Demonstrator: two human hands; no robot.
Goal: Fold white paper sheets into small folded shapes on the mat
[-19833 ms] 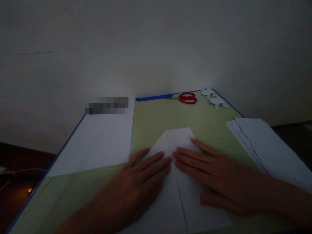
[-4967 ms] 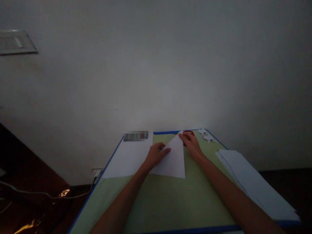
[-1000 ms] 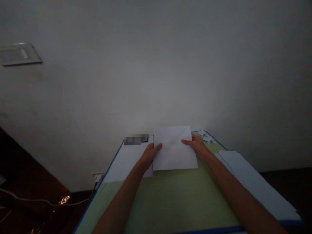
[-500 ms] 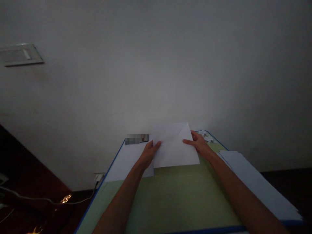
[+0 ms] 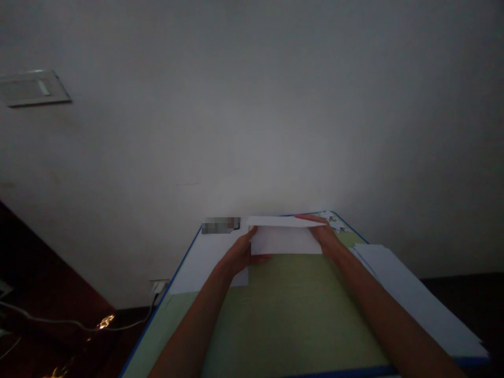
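Note:
A sheet of white paper [image 5: 285, 241] is held up above the middle of the table, its upper part bent over toward me like a flap. My left hand [image 5: 238, 253] grips its left edge, thumb on the near side and fingers showing beneath. My right hand [image 5: 326, 239] is closed around the right edge, with fingers behind the bent upper part; its thumb is hidden by the paper. Another white sheet [image 5: 192, 268] lies flat on the table, left of my left hand.
The green table [image 5: 291, 320] has a blue edge and stands against a grey wall. A stack of white paper [image 5: 417, 299] lies along its right side. Small paper scraps [image 5: 337, 223] are at the far right corner. A dark, partly blurred device [image 5: 235, 224] lies far left. A cable [image 5: 79, 324] hangs at left.
The paper was flat and tilted toward me; now its upper part is bent forward. My right hand's fingers have moved behind the top, and my left fingers have come out underneath.

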